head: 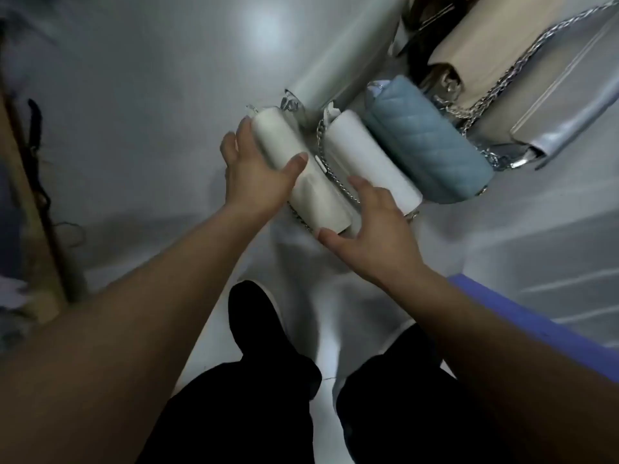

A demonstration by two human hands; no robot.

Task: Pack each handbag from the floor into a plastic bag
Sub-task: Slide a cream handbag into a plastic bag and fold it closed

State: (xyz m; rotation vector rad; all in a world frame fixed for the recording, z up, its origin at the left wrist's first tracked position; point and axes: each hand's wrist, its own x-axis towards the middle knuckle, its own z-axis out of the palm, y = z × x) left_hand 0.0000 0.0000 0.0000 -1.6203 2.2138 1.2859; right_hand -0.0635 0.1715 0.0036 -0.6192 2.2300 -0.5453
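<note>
Several handbags stand in a row on the pale floor by a wall. My left hand (256, 169) grips the leftmost cream handbag (311, 192), thumb over its top and fingers round its far side. My right hand (371, 226) hovers with fingers spread over the near ends of that bag and the white handbag (363, 155) beside it; whether it touches them I cannot tell. A silver chain (330, 169) lies between the two. To the right stands a quilted light blue handbag (425, 142), then a beige handbag (485, 51) and a silver handbag (562, 105) with chain straps.
My legs in black trousers (254, 380) stand on the white floor below the bags. A purple-blue edge (522, 316) runs at the right. A wooden post (37, 202) with dark cords leans at the left. The white wall base (338, 65) runs behind the bags.
</note>
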